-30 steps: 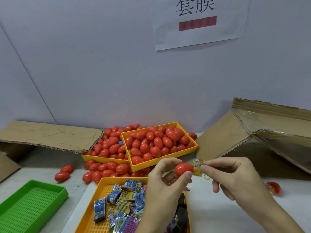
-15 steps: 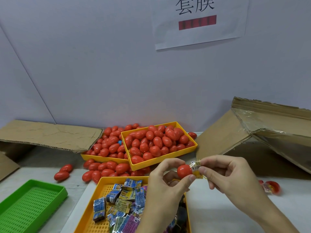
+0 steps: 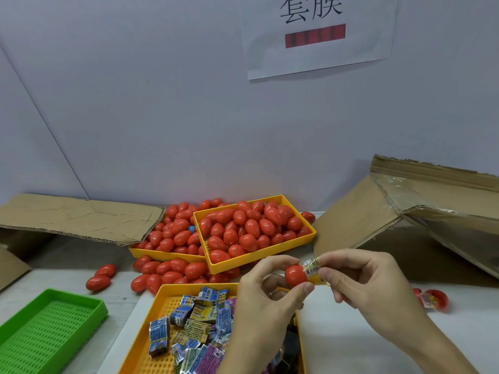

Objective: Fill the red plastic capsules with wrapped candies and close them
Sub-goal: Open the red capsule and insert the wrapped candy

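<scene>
A red plastic capsule half is pinched between the thumb and forefinger of the left hand, whose remaining fingers are curled loosely beneath it. A small yellow wrapped candy in clear crinkled film is gripped by the closed thumb and fingertips of the right hand and is pressed against the capsule's open side, at about 3 o'clock from it. Whether the candy is partly inside cannot be told. Both hands are held above the white tabletop, over the far right corner of a yellow perforated plastic tray in which a heap of wrapped candies in blue, yellow and purple printed packets is kept.

At 11 o'clock from the hands, a yellow tray heaped with red egg-shaped capsules is seen resting partly upon a second yellow tray of red capsules; further loose red capsules are scattered in front of both. A green perforated plastic tray is found at 8 o'clock. At 3 o'clock, an opened red capsule with a wrapped sweet lies on the table. Flattened brown cardboard flaps and an open cardboard box are placed along the grey wall, on which a white paper sign is fixed.
</scene>
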`<act>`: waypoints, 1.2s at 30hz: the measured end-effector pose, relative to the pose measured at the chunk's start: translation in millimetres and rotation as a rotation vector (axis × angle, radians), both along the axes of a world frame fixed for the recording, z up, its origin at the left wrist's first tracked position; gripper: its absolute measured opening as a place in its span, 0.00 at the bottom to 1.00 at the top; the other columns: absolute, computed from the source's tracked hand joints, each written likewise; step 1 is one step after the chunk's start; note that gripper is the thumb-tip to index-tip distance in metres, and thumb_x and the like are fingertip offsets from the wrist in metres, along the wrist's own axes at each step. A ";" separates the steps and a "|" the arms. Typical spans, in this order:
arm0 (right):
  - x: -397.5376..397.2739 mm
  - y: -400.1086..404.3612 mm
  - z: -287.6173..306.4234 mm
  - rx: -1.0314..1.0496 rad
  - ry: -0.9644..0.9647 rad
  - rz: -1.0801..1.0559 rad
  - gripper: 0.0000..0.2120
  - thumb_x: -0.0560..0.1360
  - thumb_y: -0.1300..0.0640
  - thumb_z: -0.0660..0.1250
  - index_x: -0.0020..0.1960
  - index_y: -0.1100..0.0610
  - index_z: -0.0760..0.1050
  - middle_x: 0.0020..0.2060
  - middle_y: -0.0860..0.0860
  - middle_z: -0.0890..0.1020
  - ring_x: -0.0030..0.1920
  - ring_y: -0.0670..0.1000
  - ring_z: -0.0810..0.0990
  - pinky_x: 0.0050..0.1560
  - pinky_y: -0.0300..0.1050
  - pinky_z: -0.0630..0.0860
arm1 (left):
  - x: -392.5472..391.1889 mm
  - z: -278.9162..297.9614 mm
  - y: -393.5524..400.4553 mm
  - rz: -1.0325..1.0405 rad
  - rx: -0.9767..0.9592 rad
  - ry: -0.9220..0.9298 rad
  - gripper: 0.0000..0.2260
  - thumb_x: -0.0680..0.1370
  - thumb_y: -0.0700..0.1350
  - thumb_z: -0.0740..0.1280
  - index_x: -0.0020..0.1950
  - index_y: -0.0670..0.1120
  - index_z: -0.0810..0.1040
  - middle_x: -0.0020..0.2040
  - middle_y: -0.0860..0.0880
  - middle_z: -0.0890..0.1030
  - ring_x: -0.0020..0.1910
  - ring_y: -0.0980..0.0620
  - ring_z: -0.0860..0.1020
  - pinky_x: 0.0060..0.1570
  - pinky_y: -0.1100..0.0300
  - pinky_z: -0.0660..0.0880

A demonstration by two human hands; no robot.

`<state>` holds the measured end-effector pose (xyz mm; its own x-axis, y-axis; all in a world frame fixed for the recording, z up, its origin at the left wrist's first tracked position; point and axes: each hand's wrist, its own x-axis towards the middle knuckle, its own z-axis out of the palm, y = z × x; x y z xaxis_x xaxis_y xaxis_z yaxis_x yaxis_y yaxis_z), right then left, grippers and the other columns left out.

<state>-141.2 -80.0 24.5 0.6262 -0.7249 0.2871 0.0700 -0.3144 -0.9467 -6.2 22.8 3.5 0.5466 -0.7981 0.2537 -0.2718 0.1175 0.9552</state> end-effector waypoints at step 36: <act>0.8 -6.0 -9.7 -0.090 0.023 -0.004 0.17 0.62 0.40 0.72 0.50 0.42 0.82 0.45 0.44 0.85 0.47 0.47 0.83 0.41 0.38 0.80 | -0.4 1.8 0.2 -0.046 -0.109 0.083 0.13 0.69 0.47 0.75 0.53 0.50 0.82 0.46 0.49 0.85 0.44 0.47 0.85 0.38 0.63 0.79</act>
